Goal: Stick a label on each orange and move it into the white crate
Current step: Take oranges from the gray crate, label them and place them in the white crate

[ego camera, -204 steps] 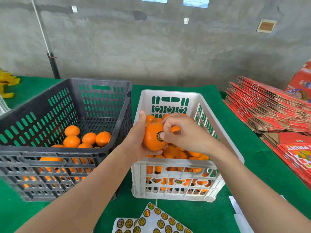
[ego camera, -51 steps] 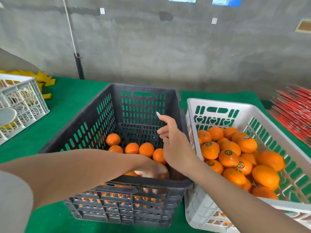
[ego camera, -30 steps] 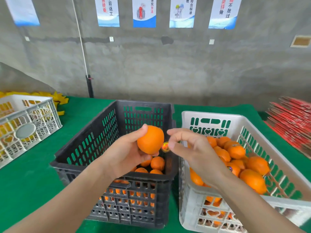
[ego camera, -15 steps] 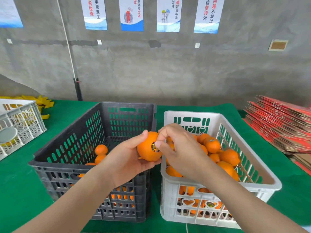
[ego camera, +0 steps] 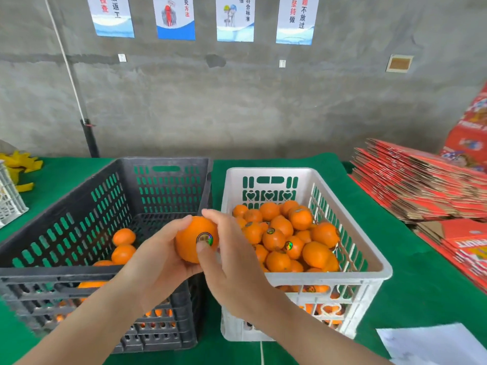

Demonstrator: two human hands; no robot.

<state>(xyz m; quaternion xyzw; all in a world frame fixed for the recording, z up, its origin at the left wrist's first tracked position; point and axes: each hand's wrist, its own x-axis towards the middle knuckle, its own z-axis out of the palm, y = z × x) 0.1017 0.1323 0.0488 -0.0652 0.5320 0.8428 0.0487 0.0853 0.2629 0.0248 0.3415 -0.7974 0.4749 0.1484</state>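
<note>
Left hand (ego camera: pixel 158 262) cups the orange (ego camera: pixel 188 241) beside the white crate (ego camera: pixel 329 275), right hand (ego camera: pixel 232 262) curled round it — I'd thumb the label (ego camera: pixel 205 238) flat first.

Four posters (ego camera: pixel 235 18) on grey wall (ego camera: pixel 237 101); flattened red cartons (ego camera: pixel 421 185) stacked right; white paper (ego camera: pixel 434 343) on green tablecloth (ego camera: pixel 421 299).

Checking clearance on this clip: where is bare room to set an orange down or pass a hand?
Free: green cloth between the white crate and the red cardboard stack; the far floor of the black crate. Crowded: the white crate's heap of oranges; the narrow slit between crates, under the left hand and right hand.
</note>
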